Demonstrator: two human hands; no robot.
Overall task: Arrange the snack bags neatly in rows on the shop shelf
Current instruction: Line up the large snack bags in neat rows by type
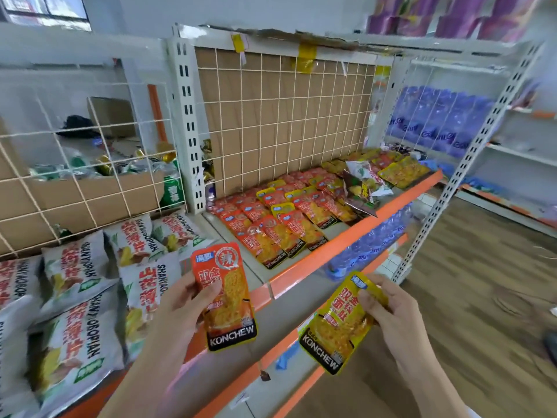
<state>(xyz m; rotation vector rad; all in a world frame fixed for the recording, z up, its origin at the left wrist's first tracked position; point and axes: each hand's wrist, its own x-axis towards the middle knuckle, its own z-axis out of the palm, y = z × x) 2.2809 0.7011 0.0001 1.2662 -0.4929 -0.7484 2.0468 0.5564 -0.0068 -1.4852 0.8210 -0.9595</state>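
Red bag [226, 297]: held upright in front of the shelf [346, 241], clear of it. The left hand [177, 312] grips its left edge, thumb pressed across the front, fingers curled behind and out of sight.

Yellow bag [334, 327]: held lower and to the right, tilted, its top leaning right. The right hand [391, 309] pinches its upper right edge, thumb on the front, fingers curled at the side. The two bags are apart and do not touch.

Shelf, orange-edged: small red and yellow bags [286, 218] lie flat in overlapping rows running back toward the right. The front left corner of the board is bare. Further along, a few larger loose bags [364, 185] lie askew on top of the rows.

A wire grid [286, 116] backed with brown board stands behind the rows.

On the neighbouring section to the left, large white bags [78, 297] lie overlapped. Behind them, past more wire mesh, sits a cardboard box [90, 191] with green packets in it.

Blue packs [370, 239] show on the level beneath the orange edge.
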